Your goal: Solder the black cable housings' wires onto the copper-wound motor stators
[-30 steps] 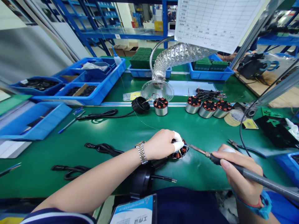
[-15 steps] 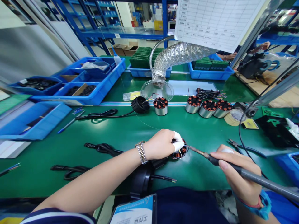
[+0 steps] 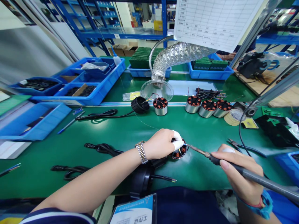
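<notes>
My left hand (image 3: 161, 143), with white covers on its fingertips, is closed in a pinch over a round motor stator (image 3: 178, 154) with copper windings. A thin wire with a bluish end (image 3: 184, 144) shows at the fingertips; the rest is hidden under them. In my right hand (image 3: 245, 188) is a soldering iron (image 3: 199, 151), held like a pen, its tip at the stator's right rim beside that wire. A fine solder-like strand (image 3: 147, 125) runs across the bench towards my left hand. Below my left wrist lies a black housing (image 3: 141, 179) with a cable end.
Silver-cased stators (image 3: 192, 104) stand along the back, near a black cap with cable (image 3: 140, 105) and a clear fume hood (image 3: 157, 90). Cutting pliers (image 3: 247, 148) lie right. Blue bins (image 3: 93, 98) stand left. The iron's cord (image 3: 240, 133) hangs at right.
My right hand and the soldering iron have shifted very slightly. The iron's tip remains at the stator's rim, and my left hand keeps its pinch.
</notes>
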{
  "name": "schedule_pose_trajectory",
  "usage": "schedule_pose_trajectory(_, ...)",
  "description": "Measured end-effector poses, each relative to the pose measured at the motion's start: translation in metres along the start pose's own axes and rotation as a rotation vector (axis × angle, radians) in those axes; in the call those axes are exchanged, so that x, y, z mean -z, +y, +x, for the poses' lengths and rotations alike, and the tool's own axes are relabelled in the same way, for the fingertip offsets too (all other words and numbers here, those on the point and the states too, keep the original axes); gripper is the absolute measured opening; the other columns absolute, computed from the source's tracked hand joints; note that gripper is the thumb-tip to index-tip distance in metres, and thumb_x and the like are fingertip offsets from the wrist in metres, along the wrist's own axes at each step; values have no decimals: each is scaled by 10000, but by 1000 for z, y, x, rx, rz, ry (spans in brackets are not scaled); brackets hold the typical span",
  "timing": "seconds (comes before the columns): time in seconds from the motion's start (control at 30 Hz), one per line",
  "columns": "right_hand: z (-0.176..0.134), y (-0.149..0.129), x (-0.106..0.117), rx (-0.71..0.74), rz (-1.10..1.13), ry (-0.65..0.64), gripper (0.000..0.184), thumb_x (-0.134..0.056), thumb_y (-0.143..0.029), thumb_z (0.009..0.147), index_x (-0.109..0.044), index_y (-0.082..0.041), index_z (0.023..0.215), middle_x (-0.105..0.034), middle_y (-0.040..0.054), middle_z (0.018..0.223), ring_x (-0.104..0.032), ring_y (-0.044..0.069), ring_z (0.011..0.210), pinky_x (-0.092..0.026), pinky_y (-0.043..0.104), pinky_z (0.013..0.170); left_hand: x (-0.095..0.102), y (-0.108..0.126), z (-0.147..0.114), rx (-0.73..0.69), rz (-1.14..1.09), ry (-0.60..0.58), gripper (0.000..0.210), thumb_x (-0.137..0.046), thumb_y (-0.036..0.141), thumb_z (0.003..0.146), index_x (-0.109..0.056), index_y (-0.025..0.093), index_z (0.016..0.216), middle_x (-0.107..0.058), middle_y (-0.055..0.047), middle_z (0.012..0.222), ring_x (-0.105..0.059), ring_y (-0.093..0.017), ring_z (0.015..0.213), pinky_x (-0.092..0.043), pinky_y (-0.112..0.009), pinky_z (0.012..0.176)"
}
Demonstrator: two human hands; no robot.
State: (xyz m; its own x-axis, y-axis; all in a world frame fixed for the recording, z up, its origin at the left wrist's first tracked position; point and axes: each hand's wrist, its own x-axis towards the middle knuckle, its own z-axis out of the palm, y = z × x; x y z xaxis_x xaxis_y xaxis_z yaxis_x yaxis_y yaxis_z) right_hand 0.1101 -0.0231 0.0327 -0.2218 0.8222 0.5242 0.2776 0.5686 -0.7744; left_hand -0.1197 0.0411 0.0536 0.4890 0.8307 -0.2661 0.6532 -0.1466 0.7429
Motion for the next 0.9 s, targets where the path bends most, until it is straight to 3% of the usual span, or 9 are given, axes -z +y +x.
schedule_pose_trajectory(0.3, 2, 0, -2, -5, -1, -44, 294, -525, -74, 771, -650, -208, 1001, -592, 36, 704, -521, 148, 638, -405, 306, 583, -1, -1, 0, 9, 8, 6, 242, -478, 328, 757, -632, 146, 721, -626, -14, 643, -510, -117, 549, -371, -212, 528)
schedule_pose_trajectory(0.5, 2, -1, 0, 9, 3, 10, 294, -527, -78, 769, -657, -219, 992, -607, 31, 712, -537, 152, 639, -404, 302, 580, -1, -1, 0, 4, 7, 9, 237, -477, 322, 758, -628, 146, 710, -632, -17, 653, -524, -124, 565, -381, -219, 547)
schedule_pose_trajectory(0.9, 1, 2, -2, -12, 27, -12, 287, -525, -70, 774, -655, -204, 992, -579, 33, 706, -513, 146, 650, -388, 302, 574, 0, -1, 0, 6, -2, 9, 227, -489, 317, 756, -638, 151, 715, -631, -13, 646, -522, -123, 567, -374, -215, 538)
